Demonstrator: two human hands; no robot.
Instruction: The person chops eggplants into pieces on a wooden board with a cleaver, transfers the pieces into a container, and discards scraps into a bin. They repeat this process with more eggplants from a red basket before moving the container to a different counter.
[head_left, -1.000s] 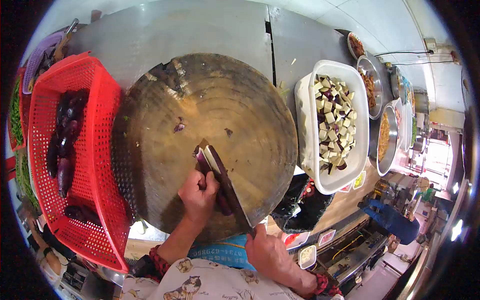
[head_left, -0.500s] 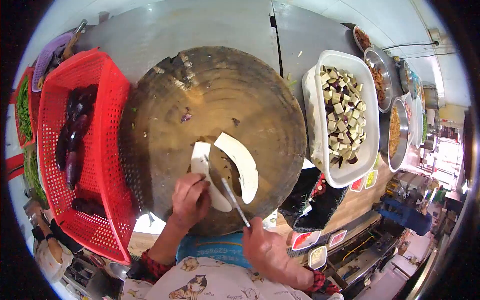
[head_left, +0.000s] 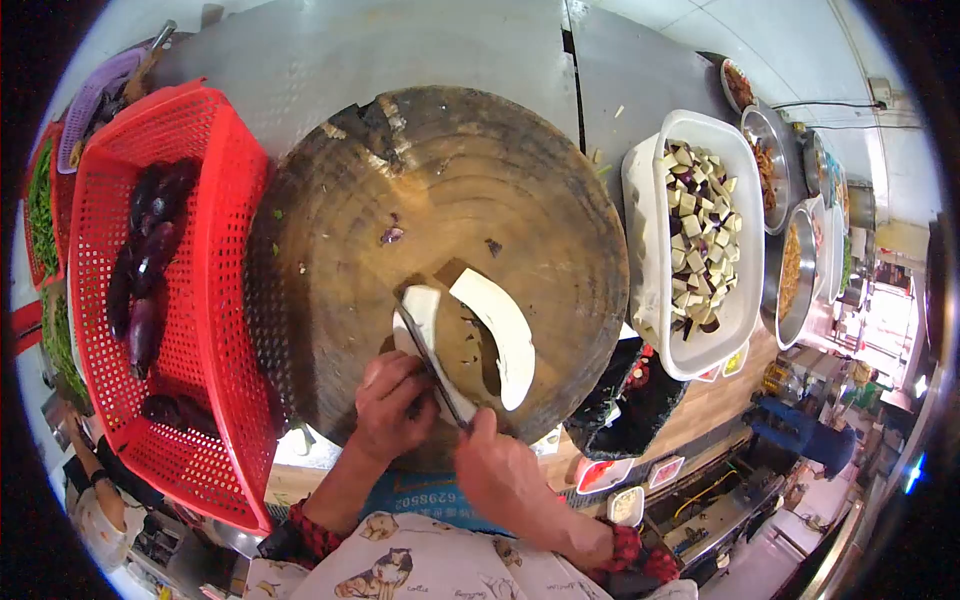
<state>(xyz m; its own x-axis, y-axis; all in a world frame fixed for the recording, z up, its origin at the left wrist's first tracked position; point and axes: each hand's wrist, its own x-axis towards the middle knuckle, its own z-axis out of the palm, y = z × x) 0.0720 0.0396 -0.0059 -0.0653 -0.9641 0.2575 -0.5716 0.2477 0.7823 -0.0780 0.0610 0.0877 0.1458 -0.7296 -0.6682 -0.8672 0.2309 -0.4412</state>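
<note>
On the round wooden chopping block point(head_left: 520, 170) lie two long, pale, curved eggplant slices. My left hand point(head_left: 392, 408), fingers curled, holds down the near end of the left eggplant slice point(head_left: 424, 302). A knife point(head_left: 428, 357) runs lengthwise over that slice, seen edge-on as a thin dark blade. My right hand point(head_left: 505, 468) is closed around its handle, at the block's near edge. Just right of the blade rests the other eggplant slice point(head_left: 508, 335), untouched by either hand. Small dark purple scraps point(head_left: 391, 232) dot the wood.
A red plastic basket point(head_left: 232, 300) of whole dark eggplants stands left of the block. To the right is a white tub point(head_left: 640, 220) with diced eggplant, beside metal bowls point(head_left: 797, 300) of food. A black-lined bin point(head_left: 615, 415) sits below the tub. Another person's arm point(head_left: 95, 465) shows far left.
The knife has moved left from between the two slices onto the left slice. My right hand has shifted left with it, and the view has shifted slightly.
</note>
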